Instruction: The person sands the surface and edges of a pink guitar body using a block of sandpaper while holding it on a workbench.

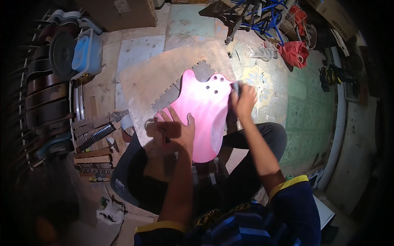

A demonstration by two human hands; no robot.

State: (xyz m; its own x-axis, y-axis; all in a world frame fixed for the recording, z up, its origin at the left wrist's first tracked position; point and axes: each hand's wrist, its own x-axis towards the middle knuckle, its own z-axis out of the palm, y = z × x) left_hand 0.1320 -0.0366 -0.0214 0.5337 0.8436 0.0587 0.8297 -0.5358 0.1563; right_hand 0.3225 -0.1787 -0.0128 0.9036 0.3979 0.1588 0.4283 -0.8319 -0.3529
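A pink electric guitar body (200,115) with several dark holes near its far end lies across my lap. My left hand (179,129) rests on its left side, fingers spread and holding nothing. At the far right edge, my right hand (245,97) is closed around a small dark grey pad (235,86), pressed against the rim of the body. Blur and the fingers partly hide the pad, so its exact kind is unclear. Under the far left edge of the body shows a grey interlocking foam mat (167,97).
Curved wooden parts (47,96) hang in a rack on the left, beside a clear bin with a blue tub (83,51). A saw-toothed strip and a coiled spring (97,137) lie lower left. A blue metal frame (266,20) and red bag (293,54) stand far right.
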